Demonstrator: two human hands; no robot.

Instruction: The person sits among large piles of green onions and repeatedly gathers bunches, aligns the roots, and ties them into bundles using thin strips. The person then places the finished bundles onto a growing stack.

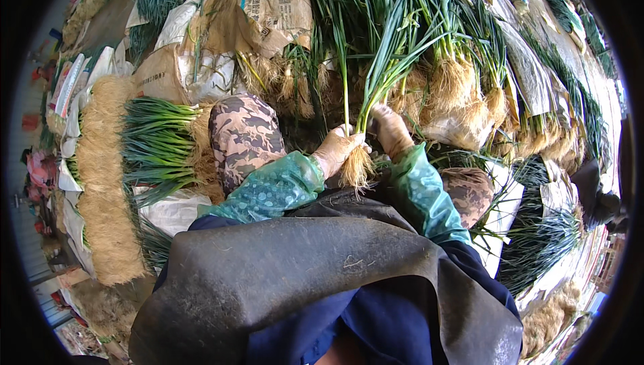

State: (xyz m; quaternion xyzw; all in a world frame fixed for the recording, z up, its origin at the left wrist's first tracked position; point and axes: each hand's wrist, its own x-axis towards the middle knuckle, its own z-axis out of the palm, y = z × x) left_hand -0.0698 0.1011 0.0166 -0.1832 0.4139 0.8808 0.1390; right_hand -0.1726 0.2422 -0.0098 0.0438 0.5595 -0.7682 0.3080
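Note:
My left hand (339, 149) is shut around the lower stems of a small bunch of long-leaved green alliums (371, 94), like green garlic or leeks. The bunch stands nearly upright, and its pale yellow roots (357, 166) hang below my fist. Close by on the right is my right hand (391, 129), blurred, with its fingers at the stems and partly hidden. Whether those fingers grip anything cannot be told. Both forearms wear shiny green sleeve covers (279, 187). Beyond my hands lies a heap of similar plants (347, 7), roots toward me.
Beside my left knee (246, 138) a neat bundle (158, 141) lies with leaves pointing left. Farther left runs a long stack showing matted roots (108, 179). Printed paper sacks (276, 5) partly cover the heap. More plants (538, 234) lie right of my right knee (467, 195). A dark apron (302, 259) covers my lap.

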